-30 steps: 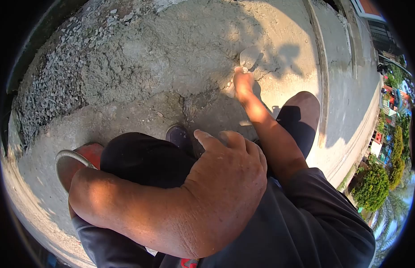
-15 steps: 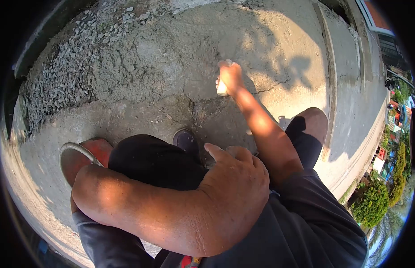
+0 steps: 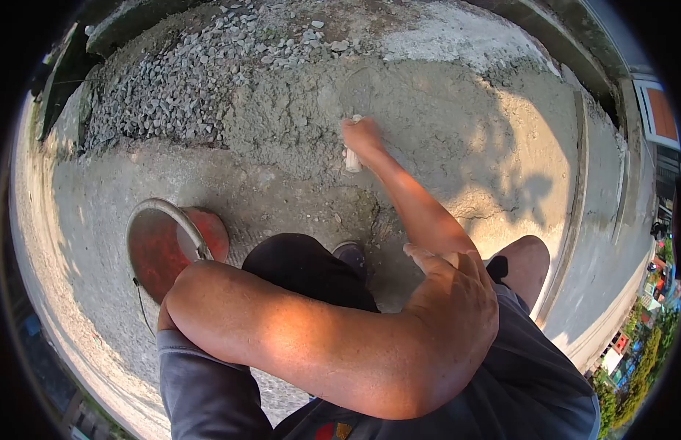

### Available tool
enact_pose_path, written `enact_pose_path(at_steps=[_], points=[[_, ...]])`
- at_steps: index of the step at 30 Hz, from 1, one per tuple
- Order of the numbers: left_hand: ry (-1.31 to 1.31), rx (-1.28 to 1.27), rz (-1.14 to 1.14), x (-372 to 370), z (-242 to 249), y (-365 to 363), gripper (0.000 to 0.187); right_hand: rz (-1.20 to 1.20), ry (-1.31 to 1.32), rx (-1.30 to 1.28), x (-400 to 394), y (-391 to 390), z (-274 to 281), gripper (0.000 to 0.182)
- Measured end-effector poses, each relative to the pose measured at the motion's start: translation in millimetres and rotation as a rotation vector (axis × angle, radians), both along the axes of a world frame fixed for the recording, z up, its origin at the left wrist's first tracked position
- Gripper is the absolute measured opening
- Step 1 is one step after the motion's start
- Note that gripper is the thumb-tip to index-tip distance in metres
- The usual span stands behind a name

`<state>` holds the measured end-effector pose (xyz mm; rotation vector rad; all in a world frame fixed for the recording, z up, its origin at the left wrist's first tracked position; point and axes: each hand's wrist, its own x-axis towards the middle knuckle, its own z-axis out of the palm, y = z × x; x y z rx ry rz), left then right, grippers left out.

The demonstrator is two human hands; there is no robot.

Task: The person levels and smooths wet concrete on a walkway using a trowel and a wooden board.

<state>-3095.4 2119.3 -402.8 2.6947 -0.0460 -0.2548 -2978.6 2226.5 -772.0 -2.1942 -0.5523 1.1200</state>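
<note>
My right hand (image 3: 362, 141) reaches forward, its fingers wrapped round the pale handle of a trowel (image 3: 353, 161), close over the wet grey concrete (image 3: 296, 110). A smooth, rounded grey patch, possibly the mortar-covered blade, shows just beyond the fist. My left forearm lies across my lap, elbow by the left knee. At its end my left hand (image 3: 458, 293) hangs loosely by my right forearm, thumb apart and holding nothing visible; the fingertips bend out of sight.
A red bucket (image 3: 168, 253) with a thick curved rim stands left of my knee. Loose gravel (image 3: 164, 95) borders the wet concrete at the far left. A long board or form edge (image 3: 575, 205) runs along the right. Tree shadows fall across the surface.
The view has shifted, so the bucket and gravel show more fully. My right hand with the trowel has moved left across the concrete; my left hand stays by my right arm.
</note>
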Motion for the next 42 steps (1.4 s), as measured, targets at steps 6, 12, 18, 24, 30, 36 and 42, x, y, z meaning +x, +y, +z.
enact_pose_path(at_steps=[6,12,18,24,30,36,42], points=[[0.006,-0.023,0.012,1,18,10,0.038,0.254,-0.068,-0.009,3,68,-2,0.045],[-0.004,-0.043,0.253,3,21,25,0.04,0.081,-0.072,0.046,49,27,34,0.04],[-0.062,0.177,0.292,0,22,35,0.032,0.432,-0.252,-0.042,9,48,-21,0.045],[-0.008,0.051,0.228,-7,17,27,0.034,0.537,0.063,-0.182,-2,74,48,0.045],[0.006,-0.042,0.166,-11,9,24,0.037,1.062,-0.554,0.146,16,-9,63,0.041],[0.021,-0.072,0.149,-10,6,25,0.039,1.374,-0.668,0.17,-26,11,74,0.034],[0.027,-0.087,0.138,-7,4,32,0.041,1.37,-0.68,0.182,-64,76,36,0.039]])
